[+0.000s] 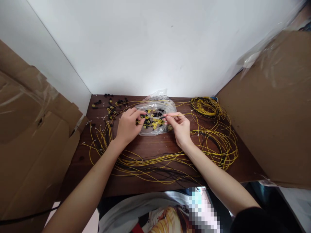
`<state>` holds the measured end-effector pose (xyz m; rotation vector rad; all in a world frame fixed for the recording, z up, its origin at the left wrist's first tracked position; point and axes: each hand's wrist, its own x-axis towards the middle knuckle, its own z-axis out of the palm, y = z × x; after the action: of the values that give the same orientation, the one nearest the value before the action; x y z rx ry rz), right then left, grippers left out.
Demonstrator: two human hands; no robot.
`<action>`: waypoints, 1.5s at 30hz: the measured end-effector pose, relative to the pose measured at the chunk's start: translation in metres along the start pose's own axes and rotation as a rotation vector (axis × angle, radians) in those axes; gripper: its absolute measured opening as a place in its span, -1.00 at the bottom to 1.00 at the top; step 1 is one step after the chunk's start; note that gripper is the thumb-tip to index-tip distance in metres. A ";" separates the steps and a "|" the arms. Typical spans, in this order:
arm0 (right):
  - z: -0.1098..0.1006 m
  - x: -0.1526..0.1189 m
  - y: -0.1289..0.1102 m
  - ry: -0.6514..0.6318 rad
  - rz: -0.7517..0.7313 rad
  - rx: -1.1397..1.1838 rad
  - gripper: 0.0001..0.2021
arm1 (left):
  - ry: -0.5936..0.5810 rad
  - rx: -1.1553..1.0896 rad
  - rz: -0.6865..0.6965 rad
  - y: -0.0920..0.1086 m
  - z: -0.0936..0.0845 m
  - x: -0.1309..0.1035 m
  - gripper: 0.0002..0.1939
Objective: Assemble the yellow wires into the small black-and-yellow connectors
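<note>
My right hand [180, 127] pinches a thin black wire [163, 118] between thumb and forefinger, over the clear plastic bag. My left hand [129, 125] is curled at the bag's left side, its thumb and forefinger closed around something small and dark that I cannot make out. Beneath both hands the open plastic bag [159, 131] lies on the brown table. Several small black and yellow connector-like parts [155, 123] show inside it.
Yellow and black wires [150, 161] run across the table's front, looping into a coil [229, 152] at right. Another yellow coil [206, 106] lies at the back right. Small black pieces [119, 103] are scattered back left. Cardboard [31, 129] and a cardboard panel [274, 106] flank the table.
</note>
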<state>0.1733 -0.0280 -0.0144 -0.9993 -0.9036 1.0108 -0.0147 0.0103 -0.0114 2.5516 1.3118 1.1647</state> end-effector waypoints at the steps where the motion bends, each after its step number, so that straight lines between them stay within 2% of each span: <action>1: 0.000 0.000 0.000 0.000 -0.001 -0.015 -0.84 | -0.049 -0.011 0.020 0.001 0.001 -0.001 -0.83; 5: 0.000 0.000 0.001 -0.008 0.018 -0.017 -0.85 | -0.211 -0.043 0.048 0.005 0.002 -0.003 -0.76; 10: 0.000 -0.001 0.002 -0.055 0.054 -0.013 -0.84 | -0.267 -0.060 0.054 0.007 0.003 -0.005 -0.67; 21: 0.002 -0.002 0.006 -0.095 0.150 -0.018 -0.78 | -0.204 -0.114 0.101 0.018 0.009 -0.009 -0.76; 27: 0.002 -0.003 0.005 -0.127 0.193 0.014 -0.75 | -0.150 -0.122 0.162 0.018 0.009 -0.008 -0.85; 32: 0.003 -0.003 0.005 -0.148 0.205 0.041 -0.73 | -0.118 -0.124 0.157 0.018 0.009 -0.008 -0.87; 38: 0.003 -0.004 0.009 -0.165 0.210 0.108 -0.65 | -0.114 -0.123 0.153 0.019 0.009 -0.007 -0.87; 45: 0.003 -0.003 0.007 -0.156 0.234 0.128 -0.65 | -0.112 -0.126 0.156 0.018 0.010 -0.008 -0.86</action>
<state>0.1685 -0.0287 -0.0205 -0.9422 -0.8497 1.3425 0.0010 -0.0041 -0.0164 2.6225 0.9984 1.0713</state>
